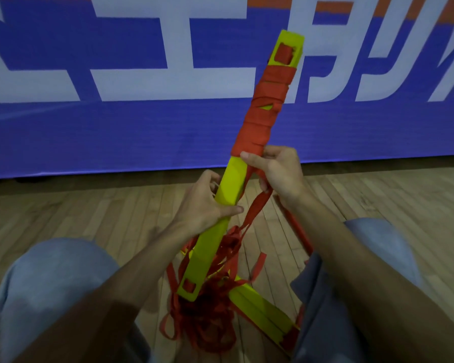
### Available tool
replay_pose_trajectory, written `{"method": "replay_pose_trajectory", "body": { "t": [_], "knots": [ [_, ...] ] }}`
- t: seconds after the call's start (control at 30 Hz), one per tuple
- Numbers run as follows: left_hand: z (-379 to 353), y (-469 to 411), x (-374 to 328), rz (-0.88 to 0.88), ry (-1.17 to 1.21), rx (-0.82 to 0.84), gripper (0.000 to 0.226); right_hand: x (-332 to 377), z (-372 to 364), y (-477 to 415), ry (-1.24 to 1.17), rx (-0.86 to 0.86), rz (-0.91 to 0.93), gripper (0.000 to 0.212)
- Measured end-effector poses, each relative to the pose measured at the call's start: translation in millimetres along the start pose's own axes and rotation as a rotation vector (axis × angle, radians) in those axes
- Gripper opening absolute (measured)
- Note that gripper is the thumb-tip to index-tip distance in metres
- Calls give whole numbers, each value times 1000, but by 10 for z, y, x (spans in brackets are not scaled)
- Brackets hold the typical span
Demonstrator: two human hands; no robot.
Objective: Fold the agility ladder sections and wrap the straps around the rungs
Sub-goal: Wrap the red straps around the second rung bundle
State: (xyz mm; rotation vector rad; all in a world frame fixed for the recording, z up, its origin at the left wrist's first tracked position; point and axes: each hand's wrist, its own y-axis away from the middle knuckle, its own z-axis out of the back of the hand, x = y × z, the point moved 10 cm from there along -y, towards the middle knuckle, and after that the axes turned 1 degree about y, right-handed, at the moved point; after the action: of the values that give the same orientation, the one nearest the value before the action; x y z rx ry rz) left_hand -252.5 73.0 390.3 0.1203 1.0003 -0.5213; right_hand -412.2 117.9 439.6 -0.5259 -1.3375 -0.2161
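Wrapping is underway: left hand [207,203] clenches the stacked rungs [230,184], right hand [275,171] pinches the strap [256,205]; next turn probably needs tension.

A person sits on a wooden floor [89,210] facing a blue banner [116,132] with white lettering. The left hand [207,203] grips a bundle of yellow rungs [233,176] that is tilted up and away. A red strap [265,113] is wound round the bundle's upper half. The right hand [278,174] pinches the strap at the lower edge of the winding. Below the hands, loose straps [207,318] lie tangled on the floor beside more yellow rungs [260,307], between the person's knees.
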Motion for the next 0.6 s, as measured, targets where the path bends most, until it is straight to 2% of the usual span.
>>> {"method": "replay_pose_trajectory", "body": {
  "t": [0.17,0.33,0.47,0.53,0.6],
  "knots": [
    [-96,85,-125,37,411,234,46,86,105,2,-152,14,12,26],
    [-214,180,-267,35,706,453,34,152,113,-18,-410,134,53,22],
    [-356,339,-388,-5,850,735,61,178,87,7,-540,189,44,22],
    [-389,355,-374,21,844,790,75,178,63,18,-556,216,44,21],
    [-400,329,-338,29,781,775,78,179,17,31,-563,261,55,22]
  ]
}}
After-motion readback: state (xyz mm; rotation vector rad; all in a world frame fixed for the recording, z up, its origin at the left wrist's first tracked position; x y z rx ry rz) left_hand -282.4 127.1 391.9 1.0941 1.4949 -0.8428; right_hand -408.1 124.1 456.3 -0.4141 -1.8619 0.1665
